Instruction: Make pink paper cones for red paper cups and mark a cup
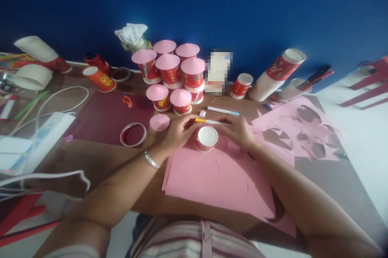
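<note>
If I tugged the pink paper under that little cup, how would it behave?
The pink paper would probably flex rather than stay stiff, since it looks thin. Its layers might slip apart, as offset edges show at the near left corner. The little cup stands on top, seemingly unheld, so it would likely ride along or topple.

Torso: shirt with horizontal stripes in pale and maroon tones; pinkish front placket bearing a round button. Left sleeve: short, pale. Left wrist: broad silver-coloured bracelet. Left hand and right hand: bare.
</note>
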Demonstrator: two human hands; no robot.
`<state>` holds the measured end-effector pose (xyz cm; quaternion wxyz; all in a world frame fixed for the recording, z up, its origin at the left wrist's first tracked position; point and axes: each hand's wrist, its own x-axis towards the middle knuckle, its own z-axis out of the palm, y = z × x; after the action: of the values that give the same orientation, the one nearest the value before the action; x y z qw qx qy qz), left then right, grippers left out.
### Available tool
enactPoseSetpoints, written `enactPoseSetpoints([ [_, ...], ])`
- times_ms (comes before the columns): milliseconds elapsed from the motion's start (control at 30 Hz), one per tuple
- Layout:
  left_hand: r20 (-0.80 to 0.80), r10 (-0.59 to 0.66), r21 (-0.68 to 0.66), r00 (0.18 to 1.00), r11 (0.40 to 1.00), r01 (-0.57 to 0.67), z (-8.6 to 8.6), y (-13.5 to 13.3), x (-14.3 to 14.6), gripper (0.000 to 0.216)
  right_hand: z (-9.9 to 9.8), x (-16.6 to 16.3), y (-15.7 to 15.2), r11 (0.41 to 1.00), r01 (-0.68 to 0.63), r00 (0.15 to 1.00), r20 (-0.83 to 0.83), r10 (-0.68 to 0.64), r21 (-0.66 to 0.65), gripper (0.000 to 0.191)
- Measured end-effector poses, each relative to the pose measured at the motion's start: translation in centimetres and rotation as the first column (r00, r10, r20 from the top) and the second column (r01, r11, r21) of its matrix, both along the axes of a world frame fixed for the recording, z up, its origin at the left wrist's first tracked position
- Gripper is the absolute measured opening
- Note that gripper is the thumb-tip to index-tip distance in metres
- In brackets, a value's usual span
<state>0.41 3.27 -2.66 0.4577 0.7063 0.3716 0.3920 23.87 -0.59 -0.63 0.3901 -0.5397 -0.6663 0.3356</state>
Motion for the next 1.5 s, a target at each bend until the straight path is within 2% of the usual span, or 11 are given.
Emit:
enactPoseSetpoints([
  [133,-0.011,-0.013,0.009,1.000,1.000,0.013,-0.1,-0.1,-0.2,0.028,0.1,0.2,0.1,0.999,-0.001,0.997,-0.082,-0.003,-0.054,0.024],
  [233,-0.027,-0.051,0.005,0.998,0.999,0.051,0.1,-0.3,-0.1,0.026,-0.1,0.6,0.1,0.988,0.009,0.974,-0.224,-0.044,-0.152,0.027],
  [367,-0.028,-0.057,0.042,0.998,0.997,0.058,0.5,-0.6,0.1,0.025,-0.8,1.0,0.2,0.969,-0.036,0.864,-0.494,-0.092,-0.244,0.033],
  [467,-0.055,-0.046,0.098,0.997,0.994,0.052,0.8,-0.6,0.1,0.023,-1.2,0.9,0.3,0.966,-0.078,0.802,-0.590,-0.087,-0.248,0.033],
  [600,-0.130,-0.035,0.159,0.991,0.986,0.056,1.1,-0.5,0.0,0.022,-1.2,0.6,0.2,0.952,-0.112,0.806,-0.587,-0.081,-0.284,0.037],
  [767,-0.192,-0.049,0.235,0.980,0.967,0.094,1.4,-0.6,0.2,0.022,-0.8,-0.2,-0.2,0.961,-0.052,0.807,-0.578,-0.119,-0.271,0.042],
  [867,-0.216,-0.031,0.284,0.976,0.954,0.093,1.4,-0.5,0.1,0.021,-0.3,0.2,0.0,0.967,0.035,0.808,-0.562,-0.175,-0.252,0.043],
  [967,-0.212,0.024,0.336,0.977,0.940,0.049,1.3,-0.3,-0.4,0.022,0.3,2.0,0.8,0.962,0.208,0.756,-0.596,-0.272,-0.177,0.041],
  [1067,-0.216,0.058,0.401,0.975,0.916,0.034,1.1,-0.4,-0.7,0.019,0.4,3.5,1.7,0.959,0.269,0.718,-0.644,-0.262,-0.091,0.035],
  [1267,-0.341,-0.029,0.378,0.940,0.911,0.166,0.7,-0.5,-0.3,0.022,-0.5,1.6,1.0,0.966,0.257,0.815,-0.532,-0.228,-0.020,0.033],
  [1500,-0.398,0.011,0.371,0.917,0.917,0.150,0.0,0.3,-0.6,0.024,-0.7,0.3,-0.1,0.952,0.260,0.906,-0.380,-0.184,0.160,0.024],
])
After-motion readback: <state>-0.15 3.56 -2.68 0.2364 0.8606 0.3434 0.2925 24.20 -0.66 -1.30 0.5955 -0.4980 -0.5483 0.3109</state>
